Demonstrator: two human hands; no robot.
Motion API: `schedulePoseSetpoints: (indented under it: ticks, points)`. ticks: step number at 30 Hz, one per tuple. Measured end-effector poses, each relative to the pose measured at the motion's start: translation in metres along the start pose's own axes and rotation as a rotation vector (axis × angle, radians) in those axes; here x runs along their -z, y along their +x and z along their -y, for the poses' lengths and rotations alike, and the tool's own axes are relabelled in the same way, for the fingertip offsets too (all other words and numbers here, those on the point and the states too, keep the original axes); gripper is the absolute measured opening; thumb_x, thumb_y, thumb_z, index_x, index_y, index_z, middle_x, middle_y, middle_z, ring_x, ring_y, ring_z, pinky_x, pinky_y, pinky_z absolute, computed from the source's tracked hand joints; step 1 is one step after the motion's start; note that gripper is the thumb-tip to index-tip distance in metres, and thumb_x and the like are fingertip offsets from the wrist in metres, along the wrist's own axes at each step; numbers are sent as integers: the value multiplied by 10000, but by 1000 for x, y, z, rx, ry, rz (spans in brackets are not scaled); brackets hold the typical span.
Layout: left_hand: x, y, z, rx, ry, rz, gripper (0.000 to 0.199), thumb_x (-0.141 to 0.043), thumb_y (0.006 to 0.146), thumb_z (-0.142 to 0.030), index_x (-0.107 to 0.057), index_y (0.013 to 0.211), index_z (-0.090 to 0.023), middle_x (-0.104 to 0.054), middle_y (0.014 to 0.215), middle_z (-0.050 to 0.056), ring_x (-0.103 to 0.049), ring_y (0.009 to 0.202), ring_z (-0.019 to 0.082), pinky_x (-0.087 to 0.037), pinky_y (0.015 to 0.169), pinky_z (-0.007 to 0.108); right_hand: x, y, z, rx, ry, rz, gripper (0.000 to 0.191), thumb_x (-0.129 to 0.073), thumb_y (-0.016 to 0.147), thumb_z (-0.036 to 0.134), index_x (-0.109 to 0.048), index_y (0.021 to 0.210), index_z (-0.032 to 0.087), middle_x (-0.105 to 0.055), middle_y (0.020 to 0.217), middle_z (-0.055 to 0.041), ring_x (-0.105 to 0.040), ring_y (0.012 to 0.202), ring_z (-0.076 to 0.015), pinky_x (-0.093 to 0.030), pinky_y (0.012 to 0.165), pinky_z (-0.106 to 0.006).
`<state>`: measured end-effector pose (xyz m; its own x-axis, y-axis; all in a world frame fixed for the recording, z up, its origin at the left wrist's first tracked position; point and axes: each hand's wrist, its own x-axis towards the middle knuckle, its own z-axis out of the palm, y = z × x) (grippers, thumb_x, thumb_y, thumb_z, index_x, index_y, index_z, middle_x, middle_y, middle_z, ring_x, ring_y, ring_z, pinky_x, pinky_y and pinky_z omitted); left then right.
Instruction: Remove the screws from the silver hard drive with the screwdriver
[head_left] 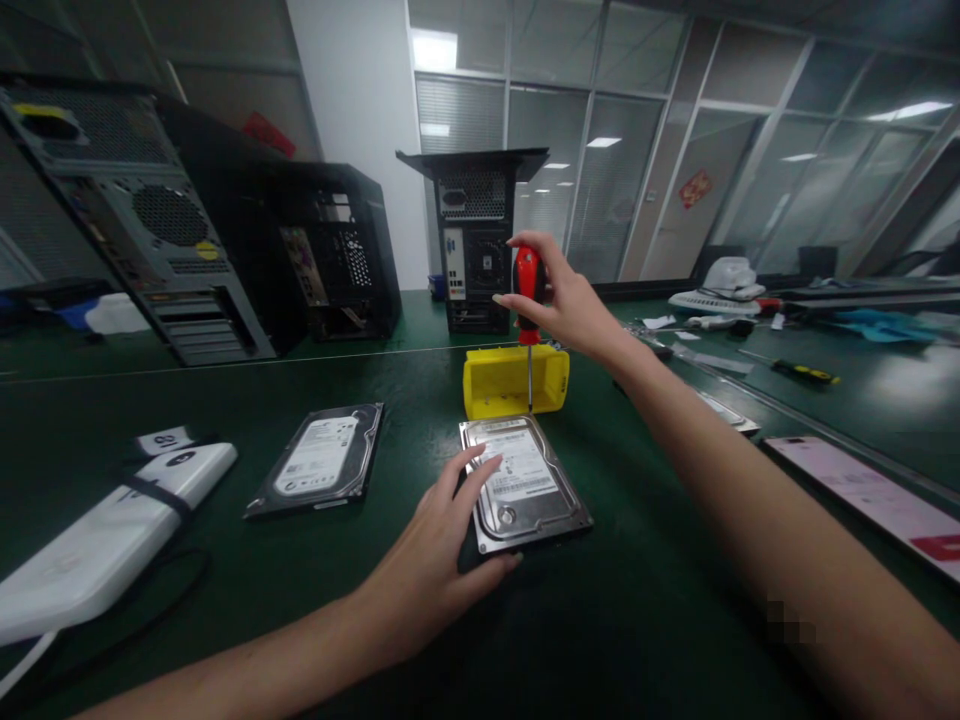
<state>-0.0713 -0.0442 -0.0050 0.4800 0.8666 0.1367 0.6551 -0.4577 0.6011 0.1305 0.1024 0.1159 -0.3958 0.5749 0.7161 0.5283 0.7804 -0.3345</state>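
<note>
My right hand (pixel 551 290) grips the red and black handle of a screwdriver (pixel 529 285), held upright. Its shaft points down to the far right corner of a silver hard drive (pixel 525 500) with a white label; whether the tip sits in a screw I cannot make out. Against that drive rests my left hand (pixel 442 540), two fingertips over the label and the thumb at the near edge. Just behind the drive lies a yellow open box (pixel 487 385). A second hard drive (pixel 326 455) lies flat to the left, touched by neither hand.
Computer cases stand along the back: a large one (pixel 169 215), a smaller black one (pixel 341 250) and one in the middle (pixel 474 235). A white power strip (pixel 112 540) is at left. On the right are a pink panel (pixel 862 490) and another screwdriver (pixel 806 373).
</note>
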Motion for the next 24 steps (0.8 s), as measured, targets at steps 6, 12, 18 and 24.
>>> schedulePoseSetpoints:
  ticks: [6, 12, 18, 24]
  points:
    - [1, -1, -1, 6, -7, 7, 758, -591, 827, -381, -157, 1447, -336, -92, 1540, 35, -241, 1371, 317, -274, 1105, 526, 27, 20, 12, -194, 199, 208, 273, -446, 908, 298, -519, 1161, 227, -584, 989, -57, -601, 896, -211, -554, 746, -413]
    - [1, -1, -1, 12, -5, 15, 755, -584, 832, -386, -146, 1446, -341, -83, 1542, 24, -227, 1378, 305, -254, 1114, 518, 43, 23, 25, -244, 255, 297, 264, -538, 866, 246, -562, 1126, 203, -635, 972, -59, -628, 913, -217, -561, 771, -410]
    - [-4, 0, 0, -6, -1, -51, 722, -585, 827, -381, -197, 1434, -336, -132, 1532, 36, -254, 1364, 321, -254, 1103, 544, 50, 20, 24, -163, 203, 296, 254, -592, 833, 285, -577, 1067, 189, -643, 935, -62, -633, 880, -222, -567, 735, -403]
    - [-1, 0, -1, -10, 3, -10, 720, -573, 841, -383, -173, 1438, -345, -106, 1534, 37, -233, 1371, 322, -235, 1111, 545, 42, 22, 20, -94, 197, 269, 237, -616, 809, 320, -576, 1008, 198, -635, 949, -62, -627, 875, -214, -581, 689, -355]
